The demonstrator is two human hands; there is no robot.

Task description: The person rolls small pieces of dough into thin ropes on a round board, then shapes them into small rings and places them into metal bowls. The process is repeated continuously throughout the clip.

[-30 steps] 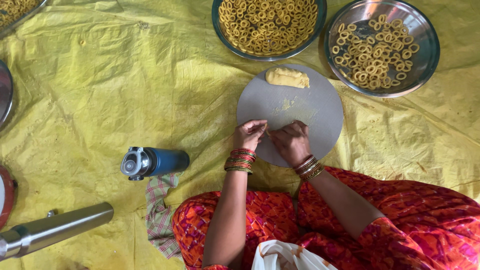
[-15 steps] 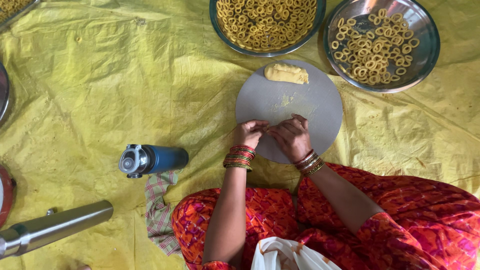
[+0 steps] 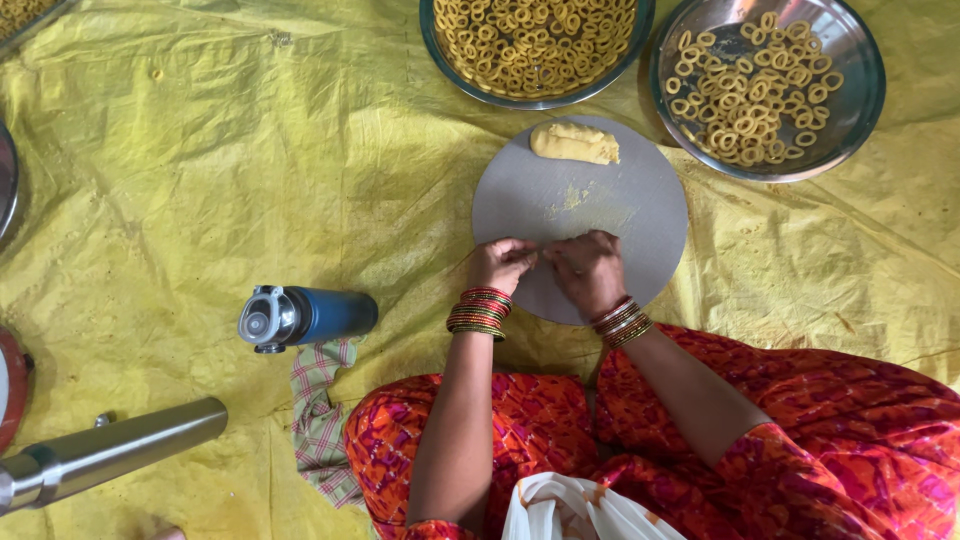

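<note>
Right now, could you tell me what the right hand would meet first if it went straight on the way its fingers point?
The right hand points left, toward the left hand, whose fingertips it already seems to touch over the round grey board, so it would meet that hand first.

A crumpled yellow sheet (image 3: pixel 200 150) covers the floor. On it lie a round grey board (image 3: pixel 640 240) at centre, two steel bowls (image 3: pixel 860 110) of rings at twelve to one o'clock, a blue bottle (image 3: pixel 310 316), checked cloth (image 3: pixel 320 420) and steel cylinder (image 3: pixel 110 455) at eight o'clock.
</note>
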